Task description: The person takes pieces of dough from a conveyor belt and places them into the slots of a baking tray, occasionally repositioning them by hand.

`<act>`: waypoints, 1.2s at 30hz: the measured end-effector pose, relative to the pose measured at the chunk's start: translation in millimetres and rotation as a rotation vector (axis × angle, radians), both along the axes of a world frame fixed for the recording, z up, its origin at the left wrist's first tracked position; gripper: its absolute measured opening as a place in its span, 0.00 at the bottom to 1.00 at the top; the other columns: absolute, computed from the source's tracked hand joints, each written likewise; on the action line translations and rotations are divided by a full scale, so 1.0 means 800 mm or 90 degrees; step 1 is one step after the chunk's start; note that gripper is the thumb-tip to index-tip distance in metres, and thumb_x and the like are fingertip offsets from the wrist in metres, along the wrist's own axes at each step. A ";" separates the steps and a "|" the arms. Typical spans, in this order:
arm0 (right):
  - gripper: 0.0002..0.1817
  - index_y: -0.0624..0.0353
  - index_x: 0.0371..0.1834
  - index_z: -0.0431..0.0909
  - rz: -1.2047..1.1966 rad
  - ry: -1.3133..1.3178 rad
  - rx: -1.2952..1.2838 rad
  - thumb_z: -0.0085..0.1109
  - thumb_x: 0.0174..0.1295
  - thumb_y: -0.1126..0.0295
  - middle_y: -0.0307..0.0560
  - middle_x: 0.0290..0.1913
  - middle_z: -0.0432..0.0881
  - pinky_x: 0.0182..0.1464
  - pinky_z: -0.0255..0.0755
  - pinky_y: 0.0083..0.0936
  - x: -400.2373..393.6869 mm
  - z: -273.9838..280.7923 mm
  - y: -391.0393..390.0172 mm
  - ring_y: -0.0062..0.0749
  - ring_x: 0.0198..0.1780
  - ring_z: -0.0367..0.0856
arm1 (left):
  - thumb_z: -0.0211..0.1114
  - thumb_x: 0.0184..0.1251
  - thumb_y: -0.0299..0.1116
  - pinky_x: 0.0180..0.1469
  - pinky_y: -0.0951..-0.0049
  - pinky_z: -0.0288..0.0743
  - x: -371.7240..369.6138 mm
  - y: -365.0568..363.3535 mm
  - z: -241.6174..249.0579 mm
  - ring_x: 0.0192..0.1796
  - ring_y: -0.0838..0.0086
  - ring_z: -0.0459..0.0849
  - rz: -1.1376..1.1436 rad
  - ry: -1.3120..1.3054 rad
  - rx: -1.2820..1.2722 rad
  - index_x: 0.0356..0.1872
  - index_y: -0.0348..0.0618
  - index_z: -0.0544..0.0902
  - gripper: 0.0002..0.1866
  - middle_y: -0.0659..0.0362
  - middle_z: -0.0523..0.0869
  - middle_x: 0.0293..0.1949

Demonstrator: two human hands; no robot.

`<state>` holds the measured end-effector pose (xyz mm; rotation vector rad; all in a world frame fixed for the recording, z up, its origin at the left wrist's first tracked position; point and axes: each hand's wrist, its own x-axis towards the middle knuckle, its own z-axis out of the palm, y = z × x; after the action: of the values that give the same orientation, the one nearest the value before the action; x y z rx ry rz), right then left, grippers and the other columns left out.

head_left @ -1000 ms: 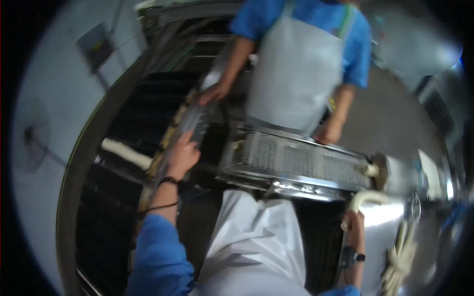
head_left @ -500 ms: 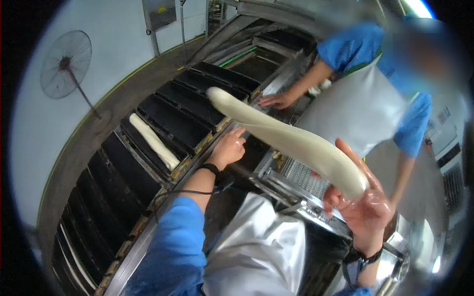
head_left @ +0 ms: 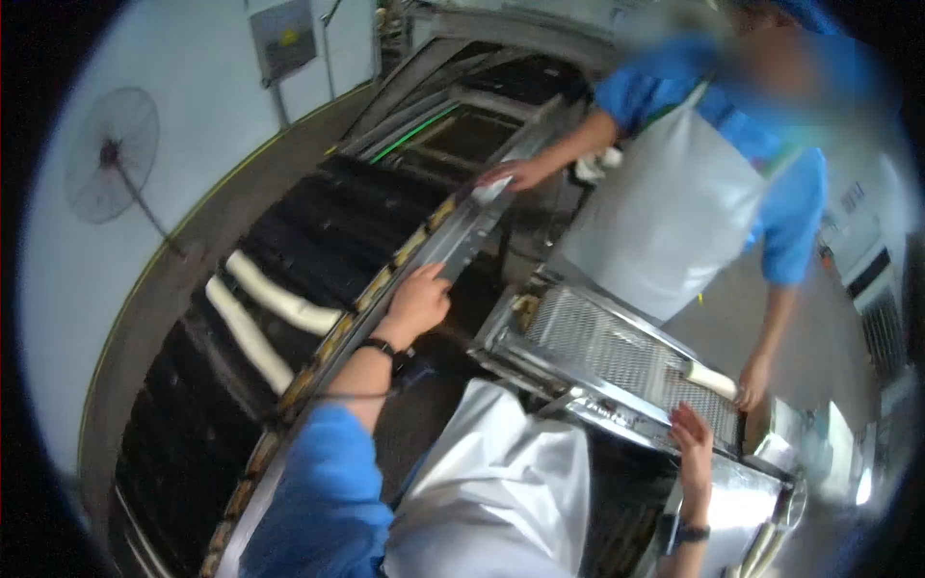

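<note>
My left hand (head_left: 419, 306) rests on the metal rail (head_left: 461, 246) beside the dark trays, its fingers lying over the edge with nothing in them. Two long pale dough strips lie side by side in the black trays left of it: an upper dough strip (head_left: 279, 297) and a lower dough strip (head_left: 249, 334). My right hand (head_left: 694, 451) is empty, fingers apart, by the near edge of the metal mesh conveyor (head_left: 602, 337). Another dough piece (head_left: 711, 379) is on that mesh, touched by a co-worker's hand (head_left: 754, 380).
Across the mesh conveyor stands a co-worker in a white apron (head_left: 646, 222), with the other hand (head_left: 517, 174) on the tray rail. Dark trays (head_left: 183, 424) run along the left. A standing fan (head_left: 111, 154) is near the wall. A metal frame (head_left: 511, 29) rises behind.
The long dough strip left my right hand, and a second strip now lies in the trays. My right hand moved down to the mesh conveyor. The trays look blurred and shifted.
</note>
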<state>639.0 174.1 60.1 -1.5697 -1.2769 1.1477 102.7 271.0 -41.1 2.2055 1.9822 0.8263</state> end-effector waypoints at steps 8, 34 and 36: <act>0.33 0.68 0.75 0.56 -0.343 -0.788 -0.321 0.39 0.74 0.55 0.62 0.77 0.56 0.77 0.42 0.49 0.193 -0.053 -0.142 0.50 0.79 0.50 | 0.68 0.58 0.29 0.63 0.63 0.73 -0.012 -0.115 0.147 0.60 0.54 0.81 0.091 -0.145 -0.018 0.47 0.40 0.86 0.15 0.45 0.83 0.57; 0.37 0.69 0.76 0.50 -0.325 -0.820 -0.189 0.36 0.75 0.50 0.60 0.79 0.49 0.79 0.39 0.47 0.217 -0.147 -0.088 0.50 0.80 0.45 | 0.67 0.58 0.65 0.78 0.50 0.37 -0.064 -0.154 0.126 0.79 0.41 0.29 0.534 -0.252 -0.228 0.77 0.35 0.43 0.61 0.28 0.30 0.75; 0.37 0.68 0.76 0.51 -0.318 -0.837 -0.194 0.36 0.75 0.49 0.59 0.79 0.49 0.79 0.39 0.45 0.216 -0.151 -0.074 0.48 0.80 0.45 | 0.66 0.57 0.67 0.77 0.45 0.39 -0.067 -0.126 0.112 0.79 0.41 0.30 0.534 -0.173 -0.250 0.78 0.40 0.44 0.60 0.33 0.29 0.76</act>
<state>811.6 114.9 -60.6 -2.8345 -1.2880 -0.1653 49.0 170.4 48.5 0.9641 2.6179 0.6431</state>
